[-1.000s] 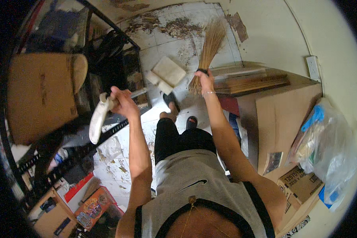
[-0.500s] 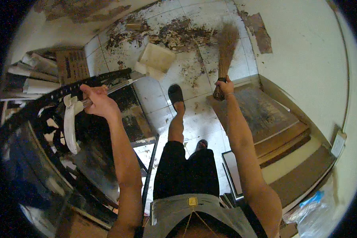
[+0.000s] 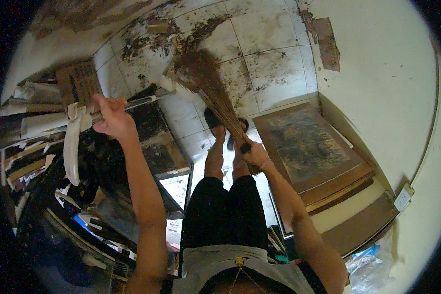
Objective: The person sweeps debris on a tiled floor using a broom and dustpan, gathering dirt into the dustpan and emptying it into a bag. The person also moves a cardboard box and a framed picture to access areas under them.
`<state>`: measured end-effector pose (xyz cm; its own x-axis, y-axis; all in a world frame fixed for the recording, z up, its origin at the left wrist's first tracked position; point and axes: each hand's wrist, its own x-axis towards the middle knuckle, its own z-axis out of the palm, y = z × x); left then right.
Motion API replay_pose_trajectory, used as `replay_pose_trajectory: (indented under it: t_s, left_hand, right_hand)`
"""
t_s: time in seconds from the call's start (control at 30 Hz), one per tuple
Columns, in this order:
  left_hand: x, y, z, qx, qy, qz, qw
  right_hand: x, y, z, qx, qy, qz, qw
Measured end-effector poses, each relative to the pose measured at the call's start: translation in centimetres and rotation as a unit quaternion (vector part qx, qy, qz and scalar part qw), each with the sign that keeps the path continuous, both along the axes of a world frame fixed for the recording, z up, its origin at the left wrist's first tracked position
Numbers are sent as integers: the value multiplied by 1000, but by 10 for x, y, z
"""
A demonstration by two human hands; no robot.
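Note:
My left hand is closed around the pole of a long-handled dustpan. A pale, curved plastic piece hangs at the pole's near end. Past the hand, the pole slants to the white pan on the tiled floor. My right hand grips the dark-bound neck of a brown stick broom. Its bristles fan out over the pan and hide much of it. Dark crumbled debris is spread over the tiles beyond, with a thinner scatter to the right.
A small tan block lies among the far debris. Stacked brown boards stand at my right by the wall. Rolled papers and a cardboard box crowd the left, above a dark cluttered rack. A plastic bag sits at lower right.
The broom has swung left from the right side of the floor, its bristles now over the dustpan. Some debris right of the pan is gone. My left hand shifted slightly left; my feet came together.

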<state>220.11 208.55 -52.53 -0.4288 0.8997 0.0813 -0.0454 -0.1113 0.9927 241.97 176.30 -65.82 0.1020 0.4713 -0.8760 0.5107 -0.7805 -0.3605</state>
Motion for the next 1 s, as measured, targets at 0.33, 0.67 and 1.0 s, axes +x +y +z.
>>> replay_pose_trajectory:
  t_s: [0.33,0.67,1.0]
  left_hand:
    - [-30,4,-1,0,-99,46,994]
    - [0,11,8,-9,-42,96,994]
    - [-22,5,7,-27,-28,-11,999]
  right_hand:
    - [149,46,61,205,-86,-121,967]
    - [151,173,-122,146,-47,8,988]
    - [70,13,14,34,98,25,994]
